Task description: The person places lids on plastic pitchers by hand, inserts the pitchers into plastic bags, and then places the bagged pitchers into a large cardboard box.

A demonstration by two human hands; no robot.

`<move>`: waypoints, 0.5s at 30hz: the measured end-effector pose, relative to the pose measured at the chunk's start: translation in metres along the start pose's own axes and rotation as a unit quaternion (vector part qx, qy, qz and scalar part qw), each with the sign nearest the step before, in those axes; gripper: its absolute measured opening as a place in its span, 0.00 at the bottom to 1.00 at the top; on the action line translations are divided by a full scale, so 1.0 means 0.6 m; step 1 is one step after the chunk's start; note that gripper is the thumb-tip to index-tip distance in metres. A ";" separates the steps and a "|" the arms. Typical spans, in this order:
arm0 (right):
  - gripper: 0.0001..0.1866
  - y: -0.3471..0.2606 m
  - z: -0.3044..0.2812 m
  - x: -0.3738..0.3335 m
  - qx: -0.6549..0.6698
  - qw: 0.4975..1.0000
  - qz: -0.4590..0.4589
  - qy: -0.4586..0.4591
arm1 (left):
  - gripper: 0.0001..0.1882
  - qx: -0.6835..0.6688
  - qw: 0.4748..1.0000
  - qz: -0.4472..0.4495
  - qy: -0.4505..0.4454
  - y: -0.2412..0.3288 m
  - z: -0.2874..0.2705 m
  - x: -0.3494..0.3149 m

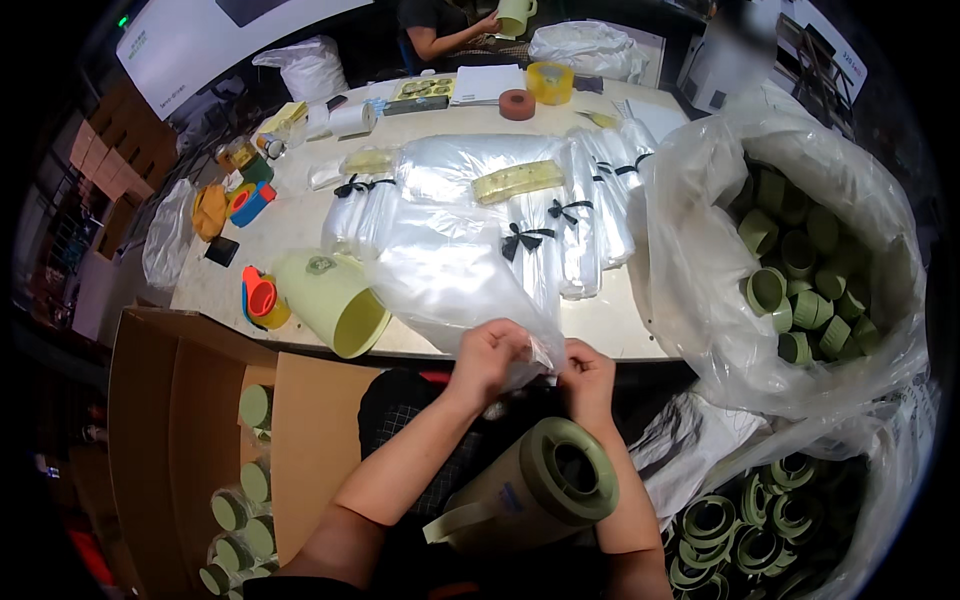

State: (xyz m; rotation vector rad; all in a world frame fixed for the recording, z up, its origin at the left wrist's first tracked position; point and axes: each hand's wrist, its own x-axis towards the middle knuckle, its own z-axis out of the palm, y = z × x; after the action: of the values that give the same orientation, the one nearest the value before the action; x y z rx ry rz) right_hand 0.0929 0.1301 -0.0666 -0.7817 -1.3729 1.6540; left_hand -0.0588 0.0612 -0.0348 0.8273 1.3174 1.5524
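Observation:
A clear plastic bag reaches from the table over its front edge. My left hand pinches the bag near its lower end. Close beside it, my right hand has its fingers closed on the edge of the same bag. Below my hands, a pale green jug with a darker green lid and a handle stands tilted in my lap, between my forearms. A light green open container lies on its side on the table, left of the bag, its mouth toward me.
Stacks of flat plastic bags tied with black strips cover the table's middle. Tape rolls lie behind. At left, a cardboard box holds wrapped green-topped items. Large sacks at right hold green caps and ring-shaped parts. Another person's arm shows beyond.

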 end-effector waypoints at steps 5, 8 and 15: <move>0.11 -0.018 -0.021 -0.003 0.111 0.987 0.113 -0.015 | 0.09 -0.034 0.999 0.009 0.013 0.019 0.003 -0.047; 0.12 -0.056 -0.018 -0.018 -0.142 0.980 0.057 -0.129 | 0.09 0.123 0.992 0.026 0.002 0.000 0.022 -0.059; 0.02 0.017 -0.193 -0.051 0.402 0.869 0.129 0.256 | 0.14 0.044 0.963 -0.028 -0.263 0.033 -0.036 -0.083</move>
State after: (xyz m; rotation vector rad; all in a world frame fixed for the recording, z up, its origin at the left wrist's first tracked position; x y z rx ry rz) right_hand 0.2048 0.1556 -0.1022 -0.8152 -0.1518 1.8204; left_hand -0.0647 0.0063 -0.0167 1.1530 1.0084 1.1265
